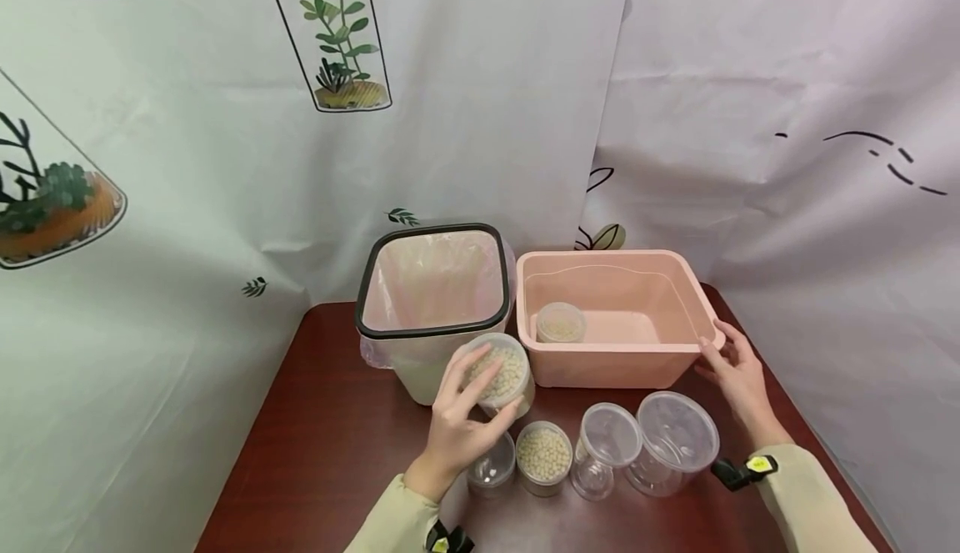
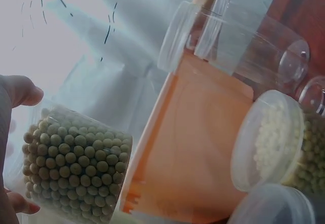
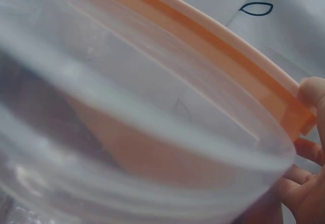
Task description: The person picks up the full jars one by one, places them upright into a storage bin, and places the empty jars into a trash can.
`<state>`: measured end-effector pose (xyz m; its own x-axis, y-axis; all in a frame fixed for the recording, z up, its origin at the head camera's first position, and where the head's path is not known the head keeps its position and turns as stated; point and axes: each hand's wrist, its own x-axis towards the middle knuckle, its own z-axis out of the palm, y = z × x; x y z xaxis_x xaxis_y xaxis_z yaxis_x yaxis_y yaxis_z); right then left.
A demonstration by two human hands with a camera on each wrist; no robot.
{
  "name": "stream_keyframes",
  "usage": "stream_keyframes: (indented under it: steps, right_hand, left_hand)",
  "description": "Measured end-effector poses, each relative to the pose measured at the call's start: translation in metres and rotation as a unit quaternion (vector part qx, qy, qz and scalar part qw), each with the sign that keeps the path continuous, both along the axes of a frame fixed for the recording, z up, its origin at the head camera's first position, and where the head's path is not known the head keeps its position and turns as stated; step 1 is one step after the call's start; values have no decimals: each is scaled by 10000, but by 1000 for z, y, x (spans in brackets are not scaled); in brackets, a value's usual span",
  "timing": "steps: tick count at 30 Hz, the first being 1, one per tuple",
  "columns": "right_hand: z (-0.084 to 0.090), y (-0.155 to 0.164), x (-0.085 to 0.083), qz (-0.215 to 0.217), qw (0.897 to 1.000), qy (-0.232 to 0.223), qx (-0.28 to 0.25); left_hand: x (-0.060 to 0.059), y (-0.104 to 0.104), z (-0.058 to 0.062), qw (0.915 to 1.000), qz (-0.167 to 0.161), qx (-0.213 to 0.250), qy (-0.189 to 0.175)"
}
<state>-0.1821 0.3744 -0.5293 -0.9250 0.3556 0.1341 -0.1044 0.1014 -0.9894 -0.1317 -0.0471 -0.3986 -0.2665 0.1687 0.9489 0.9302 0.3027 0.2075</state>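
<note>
Left hand (image 1: 457,424) has its fingers wrapped round a jar of beans (image 1: 504,374), lifted off the tabletop (image 1: 315,444) beside the lined bin (image 1: 433,279). Right hand (image 1: 738,374) grips the pink tub (image 1: 678,351) rim (steadying it, I guess). Looks like mid-carry; the next move calls for tipping it squarely over an opening.

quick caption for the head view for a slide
Left hand grips a jar of beans beside the lined bin; right hand holds the pink tub's rim.
</note>
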Motion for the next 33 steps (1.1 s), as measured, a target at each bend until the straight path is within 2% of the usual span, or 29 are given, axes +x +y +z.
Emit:
stream_keyframes:
  steps: [2,8,16,19,21,24,26,28,33]
  right_hand:
    - [-6,4,-3,13,9999,81,-105]
    - [-25,14,-13,-140,9999,101,6]
    - [-32,18,-17,-205,9997,21,127]
    - [-23,12,-12,-136,9998,9,107]
    - [-10,4,-4,-105,9999,15,-56]
    - [13,-11,7,-85,9999,-67,3]
    - [14,-11,8,-30,9999,-15,-98]
    - [1,-3,1,1,10000,39,-34]
    - [-55,29,-26,-204,9997,140,90]
  left_hand:
    - [-6,3,-4,10000,-32,-45,-21]
    - [-25,14,-17,9997,-152,-164,-139]
    - [-40,31,-10,9993,-210,-219,-217]
    - [-44,38,-8,9993,-206,-224,-204]
    - [-46,44,-9,9994,-172,-256,-169]
    - [-51,53,-9,9993,-113,-334,-132]
    - [-54,59,-9,9991,-77,-405,-116]
    - [-59,65,-7,9989,-83,-452,-112]
    - [-71,77,-1,9983,-75,-579,-36]
